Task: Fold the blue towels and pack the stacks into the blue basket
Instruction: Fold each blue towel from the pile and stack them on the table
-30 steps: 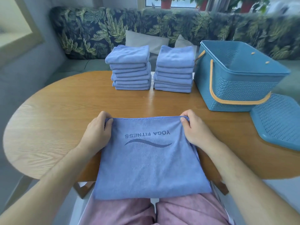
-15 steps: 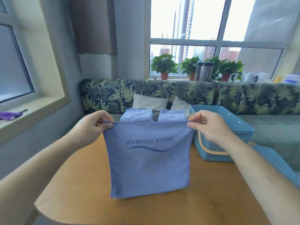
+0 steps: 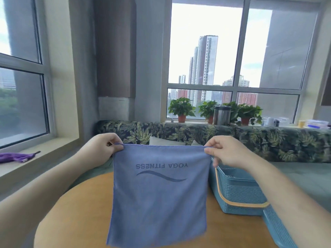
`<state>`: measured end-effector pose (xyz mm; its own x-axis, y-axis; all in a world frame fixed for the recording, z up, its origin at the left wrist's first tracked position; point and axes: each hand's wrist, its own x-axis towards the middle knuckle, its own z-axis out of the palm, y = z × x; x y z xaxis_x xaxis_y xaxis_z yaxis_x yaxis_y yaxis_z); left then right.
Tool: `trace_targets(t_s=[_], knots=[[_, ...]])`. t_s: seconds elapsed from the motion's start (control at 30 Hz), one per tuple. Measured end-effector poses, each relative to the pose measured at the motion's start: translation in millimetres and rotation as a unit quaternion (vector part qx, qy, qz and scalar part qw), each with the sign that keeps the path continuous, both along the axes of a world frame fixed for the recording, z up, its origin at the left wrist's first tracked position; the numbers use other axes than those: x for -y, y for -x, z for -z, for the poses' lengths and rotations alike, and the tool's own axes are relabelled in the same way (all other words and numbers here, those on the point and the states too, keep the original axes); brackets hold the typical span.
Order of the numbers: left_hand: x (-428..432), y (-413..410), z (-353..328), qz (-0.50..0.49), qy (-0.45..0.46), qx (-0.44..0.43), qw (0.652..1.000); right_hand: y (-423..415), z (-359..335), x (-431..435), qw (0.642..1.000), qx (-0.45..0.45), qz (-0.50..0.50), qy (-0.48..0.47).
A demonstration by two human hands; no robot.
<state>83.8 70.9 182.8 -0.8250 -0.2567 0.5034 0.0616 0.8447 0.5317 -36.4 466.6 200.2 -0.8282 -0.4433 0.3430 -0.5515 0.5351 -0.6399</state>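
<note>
Head view: round wooden table (image 3: 62, 221) below, with a blue woven plastic basket (image 3: 240, 194) with an orange handle standing on its right side. Hanging in front, above the tabletop, is a blue microfibre towel (image 3: 157, 197) printed upside down with "YOGA FITNESS". Left hand (image 3: 100, 149) pinches its top left corner between thumb and curled fingers; right hand (image 3: 227, 153) pinches the top right corner likewise, stretching the upper edge taut.

Rounded light-brown wooden table (image 3: 75, 217) fills the lower view, grain visible. On its right side sits a blue woven-texture plastic basket with a tan handle (image 3: 240, 192), and a flat blue perforated plastic lid (image 3: 277, 230) lies just beside it at the right edge.
</note>
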Motion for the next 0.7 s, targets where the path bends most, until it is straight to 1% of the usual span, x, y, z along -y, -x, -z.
trace_targets(t_s=[0.07, 0.13, 0.2, 0.37, 0.47, 0.57, 0.7], knots=[[-3.9, 14.1, 3.5, -0.002, -0.033, 0.033, 0.999, 10.2, 6.4, 9.2, 0.999, 0.036, 0.005, 0.025], [-7.6, 27.5, 6.5, -0.008, -0.068, 0.055, 0.996, 20.4, 11.9, 18.0, 0.998, 0.044, 0.022, 0.036], [-9.1, 39.7, 9.5, -0.019, -0.077, 0.051, 0.996, 28.6, 16.2, 25.9, 0.996, 0.047, 0.04, 0.061], [-10.4, 57.7, 15.4, -0.033, -0.092, 0.009, 0.995, 36.3, 29.2, 37.6, 0.989, 0.062, 0.053, 0.121], [-14.9, 53.9, 29.8, -0.031, -0.102, 0.008, 0.994, 34.9, 47.6, 34.2, 0.986, 0.08, 0.06, 0.133], [-17.7, 44.5, 66.4, -0.041, -0.127, 0.042, 0.99, 28.9, 84.2, 29.4, 0.985, 0.103, 0.059, 0.129], [-26.8, 21.6, 150.9, -0.055, -0.165, 0.111, 0.978, 5.7, 168.1, 18.3, 0.981, 0.149, 0.069, 0.101]])
